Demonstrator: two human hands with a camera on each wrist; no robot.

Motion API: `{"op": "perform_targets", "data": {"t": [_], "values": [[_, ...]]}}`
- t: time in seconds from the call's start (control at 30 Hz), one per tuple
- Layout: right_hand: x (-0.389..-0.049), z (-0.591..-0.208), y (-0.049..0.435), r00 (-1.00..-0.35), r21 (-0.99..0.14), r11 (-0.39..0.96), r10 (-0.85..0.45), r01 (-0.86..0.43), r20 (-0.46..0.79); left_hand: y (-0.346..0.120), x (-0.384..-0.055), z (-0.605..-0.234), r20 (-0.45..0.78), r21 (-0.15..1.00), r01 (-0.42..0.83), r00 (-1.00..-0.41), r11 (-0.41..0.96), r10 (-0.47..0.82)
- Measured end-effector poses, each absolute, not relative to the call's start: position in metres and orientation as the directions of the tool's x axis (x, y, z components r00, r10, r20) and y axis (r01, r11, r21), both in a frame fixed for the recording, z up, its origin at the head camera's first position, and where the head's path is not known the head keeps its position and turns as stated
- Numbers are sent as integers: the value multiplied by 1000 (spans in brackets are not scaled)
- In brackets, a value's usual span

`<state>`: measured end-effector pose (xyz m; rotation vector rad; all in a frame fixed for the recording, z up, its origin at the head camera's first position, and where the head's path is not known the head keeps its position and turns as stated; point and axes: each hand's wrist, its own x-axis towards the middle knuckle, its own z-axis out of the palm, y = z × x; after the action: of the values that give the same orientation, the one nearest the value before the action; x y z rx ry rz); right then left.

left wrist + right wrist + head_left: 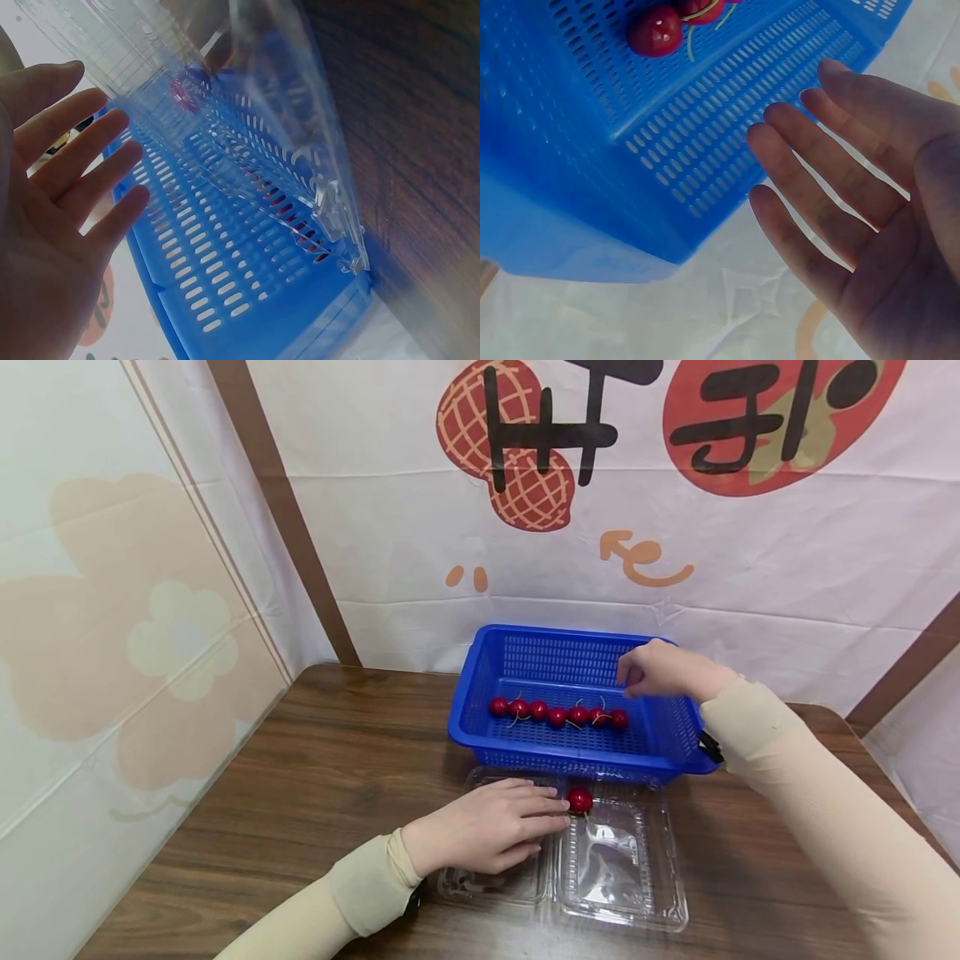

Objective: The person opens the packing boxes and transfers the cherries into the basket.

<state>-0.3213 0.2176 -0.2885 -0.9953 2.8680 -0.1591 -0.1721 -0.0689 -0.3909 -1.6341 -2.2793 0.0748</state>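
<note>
My left hand lies with extended fingers over the left half of a clear plastic clamshell box. Its fingertips are beside a single red cherry at the back of the box's right half. Over the right part of a blue plastic basket hovers my right hand, fingers loosely bent. The right wrist view shows nothing in that hand. Several red cherries with thin stems form a row across the basket floor, apart from the right hand.
The basket stands just behind the clamshell box on a dark wooden table. A printed cloth hangs behind the table, and a pale flowered panel borders its left side.
</note>
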Motion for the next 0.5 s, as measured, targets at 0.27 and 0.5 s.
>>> {"op": "perform_targets", "data": {"t": [0.27,0.5], "values": [[-305,-284,218,-759,-103,755,-652,-647,-9,-70,-173,-392,235,-221,913,-290,342,928],[-293,-285,222,-748,-118,740,-662,-662,49,-70,-173,-393,237,-225,913,-287,340,928]]}}
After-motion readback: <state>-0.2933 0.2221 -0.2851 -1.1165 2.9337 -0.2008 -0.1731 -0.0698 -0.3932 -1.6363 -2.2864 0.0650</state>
